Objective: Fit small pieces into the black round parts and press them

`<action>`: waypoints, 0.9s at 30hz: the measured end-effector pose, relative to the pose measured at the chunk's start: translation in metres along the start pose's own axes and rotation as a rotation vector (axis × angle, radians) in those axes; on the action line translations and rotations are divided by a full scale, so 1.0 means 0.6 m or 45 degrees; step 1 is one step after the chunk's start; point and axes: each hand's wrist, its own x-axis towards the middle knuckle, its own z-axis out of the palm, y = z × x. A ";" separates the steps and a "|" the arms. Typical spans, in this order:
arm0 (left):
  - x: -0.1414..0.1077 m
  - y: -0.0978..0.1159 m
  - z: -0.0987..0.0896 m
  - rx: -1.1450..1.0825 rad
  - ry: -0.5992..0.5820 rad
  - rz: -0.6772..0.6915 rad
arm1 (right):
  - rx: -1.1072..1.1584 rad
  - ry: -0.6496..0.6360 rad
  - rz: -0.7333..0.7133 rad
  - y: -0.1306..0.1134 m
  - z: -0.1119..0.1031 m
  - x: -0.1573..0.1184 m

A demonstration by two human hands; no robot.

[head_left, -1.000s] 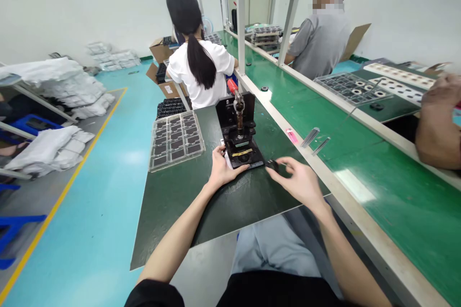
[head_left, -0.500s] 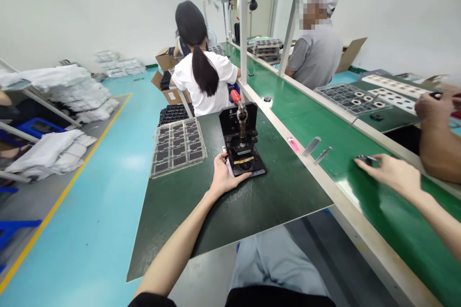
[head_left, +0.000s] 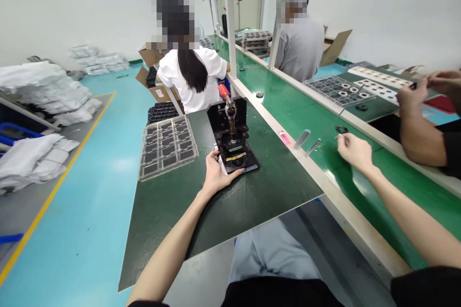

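The left hand (head_left: 218, 175) is gripping the black press (head_left: 232, 140); at its 3 o'clock, a black ring (head_left: 342, 129) is lying by the right hand (head_left: 355, 150), whose grip I cannot tell.

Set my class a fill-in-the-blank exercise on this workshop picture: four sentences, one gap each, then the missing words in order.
1. The left hand holds the black clamp fixture, whose handle is ____.
2. The right hand is close to a round black part on the long ____ surface.
3. From the wearer's viewpoint, the clear tray lies to the ____ of the fixture.
4. The line on the floor is ____.

Missing words: red; green; left; yellow.
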 end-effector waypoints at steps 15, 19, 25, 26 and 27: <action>0.001 0.005 -0.006 -0.012 0.013 0.000 | 0.215 0.059 -0.448 -0.016 0.016 -0.209; 0.000 0.009 -0.008 -0.011 0.000 -0.023 | 0.267 0.010 -0.432 -0.015 0.012 -0.205; -0.002 0.009 -0.010 0.038 -0.004 0.003 | 0.369 0.060 -0.496 -0.014 0.012 -0.203; -0.002 0.009 -0.010 0.045 0.000 0.011 | 0.386 0.066 -0.498 -0.014 0.012 -0.203; -0.002 0.009 -0.011 0.052 0.001 0.019 | 0.400 0.070 -0.494 -0.014 0.012 -0.203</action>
